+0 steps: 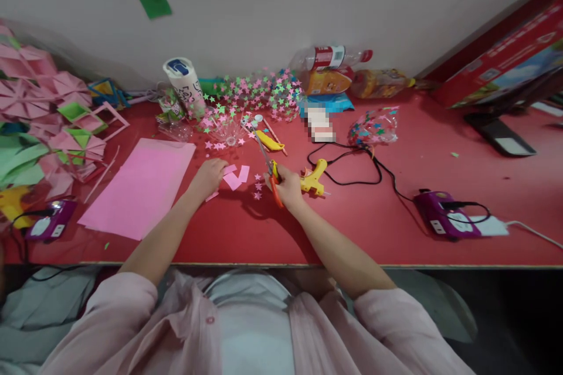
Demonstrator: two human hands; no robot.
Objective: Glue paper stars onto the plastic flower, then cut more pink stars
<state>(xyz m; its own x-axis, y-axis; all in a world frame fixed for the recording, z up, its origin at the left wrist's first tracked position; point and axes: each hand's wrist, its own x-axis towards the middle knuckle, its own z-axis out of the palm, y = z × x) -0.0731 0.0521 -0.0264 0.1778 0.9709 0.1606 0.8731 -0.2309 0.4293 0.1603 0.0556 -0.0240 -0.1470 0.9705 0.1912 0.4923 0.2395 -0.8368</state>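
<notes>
My right hand is closed around the scissors, whose orange handles sit in my palm and whose metal blades point away from me. My left hand rests at the small pink paper pieces, its fingers curled against one slip. Several small pink stars lie on the table between my hands. Just right of my right hand lies a yellow glue gun. A yellow cutter-like tool lies beyond the scissors.
Pink paper sheets lie left, near folded paper shapes. Star-covered clear plastic, a white canister and bottles stand or lie along the wall. A black cord leads toward a purple power strip on the right.
</notes>
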